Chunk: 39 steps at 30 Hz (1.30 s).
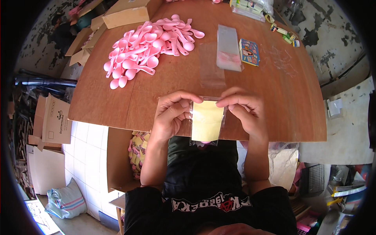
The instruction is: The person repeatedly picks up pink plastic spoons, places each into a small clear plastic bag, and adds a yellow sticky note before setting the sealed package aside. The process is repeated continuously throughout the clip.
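Observation:
Between my two hands, at the near edge of the table, is a clear plastic bag [205,123] with a pale yellow card inside. A bit of pink shows at its lower end, mostly hidden behind the card. My left hand [172,111] pinches the bag's upper left corner, and my right hand [243,109] pinches its upper right corner. Just beyond the hands lie a flat empty-looking clear bag [211,76] and a stack of clear bags [228,43]. To the stack's right is a blue printed card pack [249,51].
A heap of pink plastic spoons [147,45] covers the left part of the wooden table [168,78]. Behind it stands a cardboard box [127,13]. Below the table's near left edge, an open carton [117,156] holds several yellow-and-pink packets. Small boxes [279,29] sit at the far right.

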Available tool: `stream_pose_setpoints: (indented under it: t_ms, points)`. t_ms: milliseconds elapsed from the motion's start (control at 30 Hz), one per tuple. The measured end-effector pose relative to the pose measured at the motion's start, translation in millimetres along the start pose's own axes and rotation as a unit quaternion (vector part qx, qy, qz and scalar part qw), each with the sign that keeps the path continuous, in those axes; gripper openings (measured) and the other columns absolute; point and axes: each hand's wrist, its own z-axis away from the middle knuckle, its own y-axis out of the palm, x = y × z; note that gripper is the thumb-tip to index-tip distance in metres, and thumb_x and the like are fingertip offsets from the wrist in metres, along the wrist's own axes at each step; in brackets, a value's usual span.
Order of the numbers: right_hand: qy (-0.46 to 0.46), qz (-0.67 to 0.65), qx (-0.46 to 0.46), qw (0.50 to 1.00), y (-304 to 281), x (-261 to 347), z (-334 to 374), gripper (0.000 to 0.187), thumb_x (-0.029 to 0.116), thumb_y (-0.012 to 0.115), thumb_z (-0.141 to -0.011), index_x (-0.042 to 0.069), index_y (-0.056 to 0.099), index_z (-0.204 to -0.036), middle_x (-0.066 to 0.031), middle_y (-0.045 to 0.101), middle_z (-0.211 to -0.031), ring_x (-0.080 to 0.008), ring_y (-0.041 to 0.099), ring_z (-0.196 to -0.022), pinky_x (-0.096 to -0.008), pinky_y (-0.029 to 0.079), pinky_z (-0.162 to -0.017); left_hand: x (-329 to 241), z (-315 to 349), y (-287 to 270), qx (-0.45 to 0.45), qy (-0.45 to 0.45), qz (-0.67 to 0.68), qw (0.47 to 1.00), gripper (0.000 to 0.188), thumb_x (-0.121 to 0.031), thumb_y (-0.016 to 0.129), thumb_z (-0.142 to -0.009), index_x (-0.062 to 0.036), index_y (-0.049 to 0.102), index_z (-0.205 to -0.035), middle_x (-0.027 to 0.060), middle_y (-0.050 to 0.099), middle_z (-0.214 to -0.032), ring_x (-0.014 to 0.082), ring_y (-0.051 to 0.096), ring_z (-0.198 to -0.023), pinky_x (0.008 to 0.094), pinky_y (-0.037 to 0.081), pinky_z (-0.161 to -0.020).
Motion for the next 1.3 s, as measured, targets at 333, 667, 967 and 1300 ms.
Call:
stream_pose_setpoints:
  t_ms: [333,667,967,1300]
  points:
    - [0.126,0.042,0.12,0.984,-1,41,6,0.033,0.0,0.076,-0.085,0.001,0.061,-0.114,-0.0084,0.059,-0.112,-0.0139,0.066,-0.094,-0.0293,0.054,-0.083,-20,62,-4,0.044,-0.081,-0.237,0.967,0.049,0.015,0.076,-0.078,0.0024,0.058,-0.122,0.0146,0.067,-0.119,0.0193,0.067,-0.105,0.0331,0.059,-0.089]
    - [-0.001,0.39,0.062,0.919,-75,29,-100,0.016,0.017,0.069,-0.089,0.003,0.071,-0.097,-0.0133,0.072,-0.088,-0.0231,0.068,-0.075,-0.036,0.053,-0.07,43,218,-140,-0.11,-0.223,-0.824,0.51,0.046,-0.014,0.076,-0.086,-0.001,0.059,-0.126,0.021,0.064,-0.127,0.0286,0.066,-0.113,0.0354,0.053,-0.095]
    - [-0.052,0.435,0.122,0.891,-53,-56,-72,0.018,0.022,0.077,-0.079,0.004,0.074,-0.082,-0.0101,0.066,-0.076,-0.0284,0.066,-0.077,-0.0418,0.05,-0.07,-11,102,16,0.193,-0.181,-0.4,0.878,0.038,-0.012,0.065,-0.096,-0.0008,0.056,-0.131,0.018,0.067,-0.116,0.0266,0.068,-0.104,0.0362,0.055,-0.085]
    - [0.003,0.236,0.235,0.943,-30,-3,-57,0.013,0.015,0.074,-0.086,0.003,0.074,-0.089,-0.0089,0.067,-0.081,-0.0213,0.064,-0.079,-0.0336,0.048,-0.068,-16,-10,50,-0.049,0.188,-0.74,0.643,0.038,-0.002,0.073,-0.087,-0.0064,0.064,-0.124,0.0132,0.071,-0.111,0.0285,0.07,-0.106,0.0449,0.047,-0.104]
